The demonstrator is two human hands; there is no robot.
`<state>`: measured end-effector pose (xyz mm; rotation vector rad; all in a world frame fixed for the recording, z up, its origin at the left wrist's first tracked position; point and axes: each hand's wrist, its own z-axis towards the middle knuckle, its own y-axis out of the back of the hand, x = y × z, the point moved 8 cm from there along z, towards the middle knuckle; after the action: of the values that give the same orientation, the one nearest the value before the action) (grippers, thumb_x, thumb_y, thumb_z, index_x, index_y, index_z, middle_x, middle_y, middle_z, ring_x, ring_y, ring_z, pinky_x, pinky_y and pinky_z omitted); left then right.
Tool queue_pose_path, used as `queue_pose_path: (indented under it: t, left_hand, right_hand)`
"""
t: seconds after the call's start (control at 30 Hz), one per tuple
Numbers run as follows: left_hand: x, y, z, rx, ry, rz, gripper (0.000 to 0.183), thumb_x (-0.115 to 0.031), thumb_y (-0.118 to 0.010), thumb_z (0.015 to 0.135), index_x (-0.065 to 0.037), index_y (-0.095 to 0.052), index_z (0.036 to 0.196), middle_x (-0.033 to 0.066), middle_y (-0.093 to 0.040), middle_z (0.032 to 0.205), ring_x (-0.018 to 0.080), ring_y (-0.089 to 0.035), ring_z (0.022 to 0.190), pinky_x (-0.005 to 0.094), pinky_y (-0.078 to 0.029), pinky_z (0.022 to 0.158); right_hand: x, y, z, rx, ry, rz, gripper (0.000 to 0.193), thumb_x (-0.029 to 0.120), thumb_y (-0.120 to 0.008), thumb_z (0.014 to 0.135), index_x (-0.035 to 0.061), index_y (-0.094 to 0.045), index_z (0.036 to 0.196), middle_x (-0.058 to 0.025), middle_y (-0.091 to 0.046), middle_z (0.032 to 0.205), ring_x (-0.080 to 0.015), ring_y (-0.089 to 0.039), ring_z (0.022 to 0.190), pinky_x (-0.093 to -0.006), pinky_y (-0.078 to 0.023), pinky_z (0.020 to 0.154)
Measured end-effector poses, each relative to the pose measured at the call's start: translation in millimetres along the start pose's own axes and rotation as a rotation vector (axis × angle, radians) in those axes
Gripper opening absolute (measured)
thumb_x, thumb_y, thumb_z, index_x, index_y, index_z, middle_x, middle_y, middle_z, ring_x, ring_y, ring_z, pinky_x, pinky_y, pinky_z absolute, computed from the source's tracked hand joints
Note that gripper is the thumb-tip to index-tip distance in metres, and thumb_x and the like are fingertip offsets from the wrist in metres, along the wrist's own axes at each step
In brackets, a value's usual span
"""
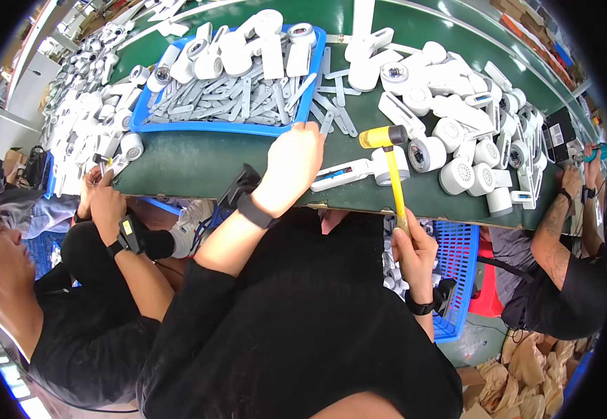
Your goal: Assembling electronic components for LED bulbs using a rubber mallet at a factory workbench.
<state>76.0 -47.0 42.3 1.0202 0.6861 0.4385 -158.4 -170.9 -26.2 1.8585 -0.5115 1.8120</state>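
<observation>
Landmark: blue tray (213,128) on green bench (199,164). Left hand (293,164) is at the tray's near right corner, fingers curled; can't tell whether it grips anything. Right hand (415,248), right of and nearer the wearer than the tray, is closed round the lower handle of a mallet (395,181), yellow and black head up. White unit (345,174) lies right of and nearer than the tray, blue part in its arm; mallet overlaps its round end in view, contact unclear. Grey strips (223,103) fill the tray, white parts (236,54) on top along its far side. Loose strips (340,105) just right of tray; white pile (457,115) further right. Co-worker's hands (104,199) left of tray.
</observation>
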Motion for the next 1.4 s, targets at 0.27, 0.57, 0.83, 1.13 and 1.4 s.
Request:
queue_pose_path:
  t: [0.27,0.57,0.83,1.13,1.4]
  left_hand:
    - [8,-50,28,-0.032,0.030,0.155,0.010,-0.010,-0.064,0.080,-0.001,-0.059,0.081,0.0197,-0.064,0.081,0.0333,-0.068,0.072,0.0402,-0.056,0.063]
    - [-22,-6,2,-0.058,-0.178,-0.349,0.015,0.002,-0.056,0.078,-0.001,-0.049,0.091,0.0183,-0.059,0.082,0.0396,-0.061,0.080,0.0458,-0.051,0.074]
    - [-49,6,-43,-0.191,-0.264,-0.122,0.047,-0.015,-0.072,0.081,0.003,-0.059,0.123,0.0125,-0.060,0.098,0.0305,-0.054,0.092,0.0384,-0.049,0.075]
    - [-37,-2,-34,-0.160,-0.349,-0.177,0.033,-0.013,-0.073,0.078,-0.003,-0.067,0.109,0.0086,-0.062,0.099,0.0290,-0.053,0.093,0.0365,-0.049,0.078]
    - [-37,4,-25,-0.143,-0.389,-0.295,0.028,-0.004,-0.068,0.082,0.000,-0.068,0.109,0.0097,-0.061,0.099,0.0294,-0.052,0.093,0.0359,-0.048,0.081]
  right_hand:
    - [-2,8,-6,-0.010,0.007,0.026,0.042,0.005,-0.060,0.094,0.0007,-0.054,0.135,0.0019,-0.055,0.069,-0.0031,-0.048,0.052,-0.0181,-0.038,0.047]
    - [-3,20,-17,-0.051,0.021,0.001,0.041,0.005,-0.060,0.094,0.0007,-0.055,0.135,0.0016,-0.056,0.068,-0.0035,-0.049,0.051,-0.0185,-0.039,0.047]
    - [-3,17,-20,-0.059,0.022,-0.016,0.041,0.003,-0.061,0.093,0.0006,-0.056,0.134,0.0017,-0.056,0.065,-0.0036,-0.048,0.049,-0.0193,-0.038,0.045]
    - [-7,13,-24,-0.012,0.006,-0.028,0.043,0.004,-0.058,0.095,-0.0027,-0.051,0.137,0.0004,-0.057,0.071,-0.0042,-0.048,0.051,-0.0177,-0.036,0.047]
    - [-5,12,-25,-0.009,-0.012,-0.036,0.043,0.005,-0.058,0.095,-0.0026,-0.050,0.137,0.0007,-0.056,0.071,-0.0040,-0.048,0.051,-0.0175,-0.037,0.047]
